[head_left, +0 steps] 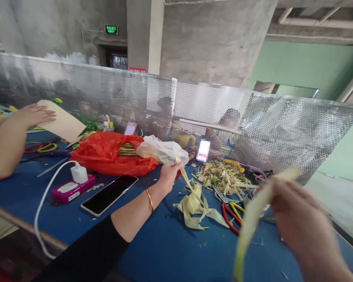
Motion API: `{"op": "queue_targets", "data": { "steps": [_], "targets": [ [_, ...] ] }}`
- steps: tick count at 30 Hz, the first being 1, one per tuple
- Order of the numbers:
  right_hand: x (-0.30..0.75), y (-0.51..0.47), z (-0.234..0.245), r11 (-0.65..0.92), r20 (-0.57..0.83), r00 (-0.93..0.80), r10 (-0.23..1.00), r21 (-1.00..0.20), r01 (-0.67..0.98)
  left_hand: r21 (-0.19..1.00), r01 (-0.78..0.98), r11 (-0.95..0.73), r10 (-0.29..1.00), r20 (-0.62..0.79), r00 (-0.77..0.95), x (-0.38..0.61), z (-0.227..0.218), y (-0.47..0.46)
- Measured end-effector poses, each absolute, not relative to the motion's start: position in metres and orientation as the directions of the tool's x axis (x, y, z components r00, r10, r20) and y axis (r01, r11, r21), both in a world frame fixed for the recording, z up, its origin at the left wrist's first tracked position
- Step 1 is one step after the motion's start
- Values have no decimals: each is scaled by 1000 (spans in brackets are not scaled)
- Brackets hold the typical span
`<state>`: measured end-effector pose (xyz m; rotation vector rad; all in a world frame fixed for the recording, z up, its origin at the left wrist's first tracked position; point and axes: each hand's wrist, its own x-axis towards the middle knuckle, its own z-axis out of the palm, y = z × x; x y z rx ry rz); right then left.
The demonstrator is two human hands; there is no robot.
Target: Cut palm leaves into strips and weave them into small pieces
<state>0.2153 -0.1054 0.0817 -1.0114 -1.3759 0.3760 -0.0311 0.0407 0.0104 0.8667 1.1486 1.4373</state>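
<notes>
My left hand (169,178), a gold bangle at its wrist, is closed in a pinch on the end of a thin corn husk strip (186,177). That strip runs down toward a pale corn husk piece (194,201) with spread, leaf-like ends on the blue table. On the right, my right hand (300,223) is smeared by motion, its fingers closed on a long pale green corn husk leaf (250,231) that hangs toward the bottom edge. Red and yellow-handled scissors (231,213) lie between the husk piece and my right hand.
A heap of husk scraps (223,176) lies behind the scissors. Left are a red plastic bag (91,152), a white bag (161,149), a phone (110,195) and a pink power strip (73,188) with a cable. A co-worker's hand (37,115) holds card. A perforated metal screen (297,121) stands behind.
</notes>
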Motion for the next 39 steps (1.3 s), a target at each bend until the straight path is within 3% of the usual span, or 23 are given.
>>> {"op": "queue_targets", "data": {
  "steps": [1, 2, 4, 8, 13, 20, 26, 31, 36, 39],
  "targets": [
    [202, -93, 77, 489, 558, 197, 806, -815, 310, 961, -278, 17, 987, -61, -148, -24, 15, 35],
    [189, -82, 71, 348, 388, 139, 911, -904, 248, 962, -271, 19, 992, -52, -113, -18, 19, 30],
    [164, -64, 54, 164, 167, 3, 986, -974, 158, 966, -256, 21, 999, -32, -36, -5, 26, 22],
    [145, -49, 21, 36, 27, -127, 992, -997, 73, 979, -203, 31, 994, -8, 111, 8, 31, 15],
    [159, -46, 2, 96, 91, -47, 995, -988, 123, 993, -101, 56, 962, -26, 272, 12, 19, 16],
    [169, -44, -5, 211, 236, -18, 972, -829, 519, 975, 219, -38, 910, -57, 411, 13, 5, 17],
    [169, -50, 2, 236, 259, -57, 964, -738, 632, 975, 207, 81, 836, -179, 519, -1, 13, 20],
    [179, -48, 10, 224, 312, 4, 950, -691, 688, 985, 73, 158, 912, -174, 373, -13, 13, 34],
    [190, -42, 11, 185, 257, 55, 965, -814, 551, 993, 107, 40, 995, -50, 91, -25, 5, 58],
    [191, -41, 11, 166, 231, 87, 969, -872, 461, 983, 180, -42, 999, 41, 12, -32, -2, 67]
  ]
}}
